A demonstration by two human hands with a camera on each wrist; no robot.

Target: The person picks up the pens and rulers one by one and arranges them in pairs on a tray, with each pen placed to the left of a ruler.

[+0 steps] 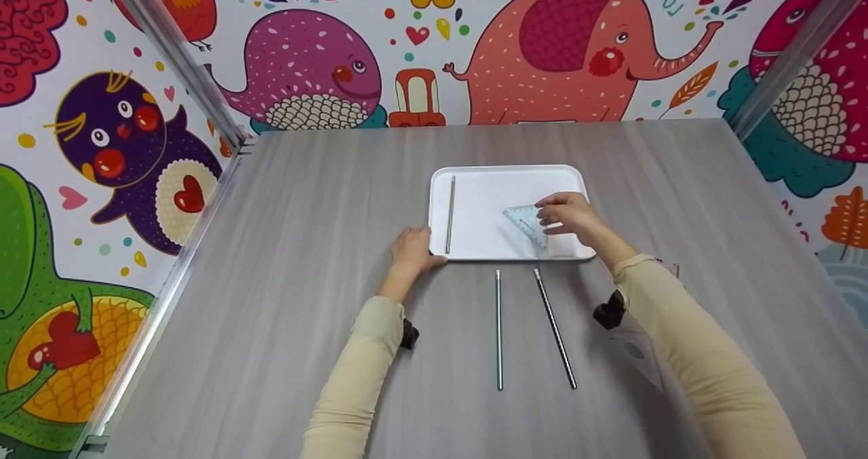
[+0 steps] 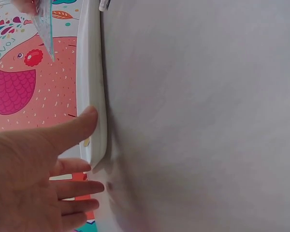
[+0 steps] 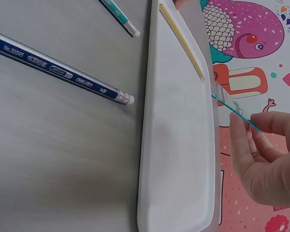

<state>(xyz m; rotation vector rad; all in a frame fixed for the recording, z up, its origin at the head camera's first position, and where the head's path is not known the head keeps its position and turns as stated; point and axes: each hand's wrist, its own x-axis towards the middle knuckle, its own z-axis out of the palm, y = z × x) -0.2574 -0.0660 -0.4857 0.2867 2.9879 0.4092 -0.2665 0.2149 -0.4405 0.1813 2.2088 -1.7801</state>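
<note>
White tray [image 1: 485, 182] braced at its left end, clear set square [image 1: 525, 223] pinched above its right half.
Left hand [image 1: 411, 249], fingers extended, touches the corner by a pencil [image 1: 450, 215]; right hand [image 1: 569, 213] pinches the square, apart from the left. The step looks like positioning the square; next seems to call for a controlled lowering. Only the right wrist view reads "HB" on the blue pencil [image 3: 63, 71].

On the near side, the left hand [image 1: 409, 250] and two pencils [image 3: 63, 70] obstruct the tray [image 1: 478, 201]; the table [image 1: 325, 188] at far left offers passage.
</note>
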